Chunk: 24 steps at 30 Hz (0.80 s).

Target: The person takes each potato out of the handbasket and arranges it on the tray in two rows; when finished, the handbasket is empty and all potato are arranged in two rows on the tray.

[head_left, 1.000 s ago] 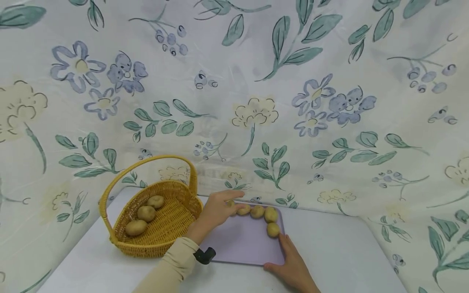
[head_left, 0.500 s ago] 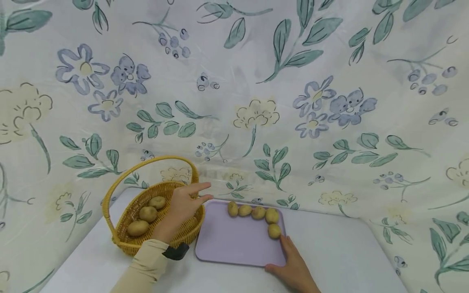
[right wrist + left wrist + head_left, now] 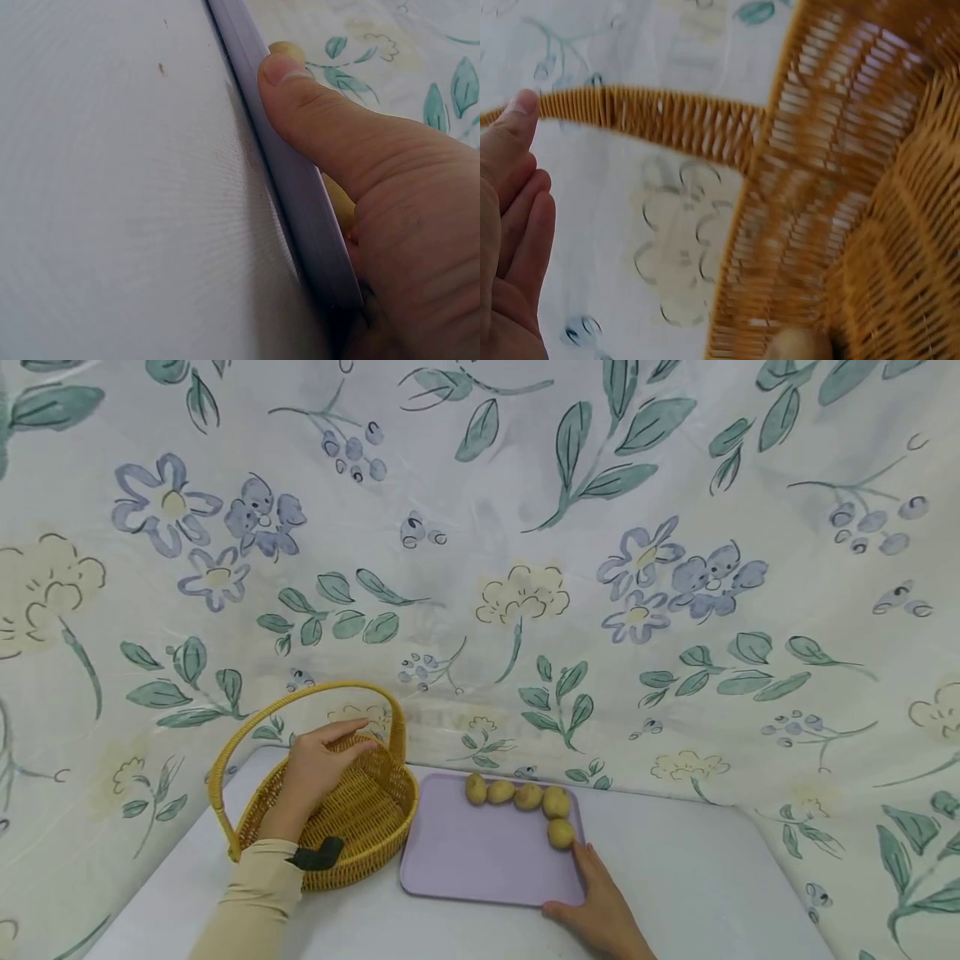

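Observation:
My left hand (image 3: 318, 767) is above the yellow wicker basket (image 3: 363, 860), thumb and fingers apart, holding nothing. In the left wrist view, that hand (image 3: 514, 217) appears near the basket handle (image 3: 675, 124), and one potato (image 3: 800, 346) shows low inside the basket. From the head, my hand and forearm hide the basket's left part. A lilac tray (image 3: 480, 856) lies to the right, with several potatoes (image 3: 528, 796) in an L along its far and right edges. My right hand (image 3: 600, 902) holds the tray's near right corner, the thumb (image 3: 315, 105) against the near rim.
Both the basket and the tray stand on a white table (image 3: 690, 868). Behind them hangs a cloth (image 3: 480, 635) printed with flowers and leaves. The tall basket handle (image 3: 300, 693) arches over the basket's opening. A dark device (image 3: 318, 854) is strapped on my left wrist.
My left hand has moved left from the tray's far edge to above the basket, leaving the row of potatoes behind. My right hand has stayed at the tray's corner.

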Each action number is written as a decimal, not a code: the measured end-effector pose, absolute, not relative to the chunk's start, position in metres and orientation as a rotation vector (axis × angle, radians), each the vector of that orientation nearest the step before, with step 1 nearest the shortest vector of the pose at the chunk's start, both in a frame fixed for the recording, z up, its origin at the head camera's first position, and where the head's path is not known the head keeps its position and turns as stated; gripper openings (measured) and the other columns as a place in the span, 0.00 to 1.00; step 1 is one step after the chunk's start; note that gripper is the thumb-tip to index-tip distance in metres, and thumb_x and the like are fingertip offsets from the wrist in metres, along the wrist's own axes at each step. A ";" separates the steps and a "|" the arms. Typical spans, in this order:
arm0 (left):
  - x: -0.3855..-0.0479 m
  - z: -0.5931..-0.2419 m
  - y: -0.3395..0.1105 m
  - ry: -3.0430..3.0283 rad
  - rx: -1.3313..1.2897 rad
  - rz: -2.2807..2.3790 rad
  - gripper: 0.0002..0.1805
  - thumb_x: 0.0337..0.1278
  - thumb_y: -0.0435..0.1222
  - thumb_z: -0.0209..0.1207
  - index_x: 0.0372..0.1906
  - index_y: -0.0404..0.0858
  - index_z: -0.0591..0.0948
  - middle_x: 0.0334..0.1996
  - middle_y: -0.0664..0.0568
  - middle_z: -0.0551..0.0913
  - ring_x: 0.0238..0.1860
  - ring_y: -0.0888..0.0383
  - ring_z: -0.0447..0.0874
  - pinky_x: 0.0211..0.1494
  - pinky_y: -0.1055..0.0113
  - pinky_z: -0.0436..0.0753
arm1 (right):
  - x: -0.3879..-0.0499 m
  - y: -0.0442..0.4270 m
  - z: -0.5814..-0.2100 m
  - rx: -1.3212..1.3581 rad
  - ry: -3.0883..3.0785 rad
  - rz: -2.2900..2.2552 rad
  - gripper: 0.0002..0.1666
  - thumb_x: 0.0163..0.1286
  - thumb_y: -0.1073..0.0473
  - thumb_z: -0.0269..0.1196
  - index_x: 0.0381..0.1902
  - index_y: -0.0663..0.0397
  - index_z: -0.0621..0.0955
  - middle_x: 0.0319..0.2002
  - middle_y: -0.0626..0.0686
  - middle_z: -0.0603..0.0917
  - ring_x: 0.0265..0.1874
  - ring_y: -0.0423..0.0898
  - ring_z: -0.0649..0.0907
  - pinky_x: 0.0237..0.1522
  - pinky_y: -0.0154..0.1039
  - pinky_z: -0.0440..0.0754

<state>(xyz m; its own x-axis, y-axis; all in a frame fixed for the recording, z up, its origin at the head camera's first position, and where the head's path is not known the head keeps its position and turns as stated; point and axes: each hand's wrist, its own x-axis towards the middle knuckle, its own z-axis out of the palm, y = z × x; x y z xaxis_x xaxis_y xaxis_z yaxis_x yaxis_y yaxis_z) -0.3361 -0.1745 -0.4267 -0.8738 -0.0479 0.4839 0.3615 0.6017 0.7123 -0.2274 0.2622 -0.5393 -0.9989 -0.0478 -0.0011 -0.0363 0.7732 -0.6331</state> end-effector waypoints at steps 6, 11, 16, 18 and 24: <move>-0.340 -0.435 -0.200 -2.559 -0.081 -1.227 0.32 0.58 0.56 0.69 0.65 0.48 0.83 0.65 0.44 0.81 0.69 0.39 0.75 0.70 0.40 0.75 | -0.229 0.262 -0.541 -0.063 2.942 -1.035 0.71 0.48 0.33 0.78 0.78 0.66 0.61 0.77 0.71 0.59 0.77 0.71 0.58 0.76 0.67 0.60; -0.345 -0.444 -0.213 -2.630 0.016 -1.234 0.30 0.59 0.53 0.70 0.65 0.49 0.82 0.67 0.45 0.80 0.70 0.38 0.74 0.71 0.40 0.74 | -0.230 0.262 -0.542 -0.062 2.944 -1.031 0.72 0.47 0.32 0.78 0.78 0.66 0.61 0.77 0.72 0.59 0.77 0.71 0.59 0.75 0.68 0.61; -0.347 -0.451 -0.220 -2.665 0.026 -1.206 0.30 0.60 0.54 0.69 0.65 0.49 0.82 0.67 0.42 0.79 0.68 0.36 0.75 0.69 0.39 0.76 | -0.229 0.261 -0.542 -0.071 2.941 -1.029 0.71 0.48 0.33 0.78 0.78 0.66 0.60 0.77 0.72 0.59 0.77 0.71 0.59 0.76 0.67 0.60; -0.347 -0.453 -0.222 -2.674 0.013 -1.184 0.30 0.60 0.53 0.69 0.66 0.48 0.82 0.67 0.42 0.79 0.68 0.36 0.75 0.69 0.39 0.76 | -0.229 0.261 -0.542 -0.079 2.942 -1.030 0.71 0.48 0.33 0.78 0.78 0.66 0.60 0.77 0.72 0.59 0.77 0.71 0.59 0.76 0.67 0.60; -0.350 -0.460 -0.225 -2.742 0.003 -1.156 0.34 0.59 0.56 0.67 0.68 0.48 0.79 0.67 0.39 0.78 0.68 0.35 0.74 0.68 0.38 0.76 | -0.229 0.262 -0.543 -0.091 2.948 -1.034 0.71 0.48 0.34 0.78 0.78 0.67 0.60 0.77 0.72 0.59 0.77 0.71 0.58 0.76 0.67 0.60</move>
<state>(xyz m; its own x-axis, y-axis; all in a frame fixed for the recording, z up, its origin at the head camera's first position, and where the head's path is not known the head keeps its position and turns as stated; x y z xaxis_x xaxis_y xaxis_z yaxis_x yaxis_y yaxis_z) -0.3497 -0.2255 -0.4596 -0.9863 -0.0661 0.1513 0.0622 0.7002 0.7112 -0.2289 0.2621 -0.5429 -0.9982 -0.0600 0.0040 -0.0494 0.7792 -0.6248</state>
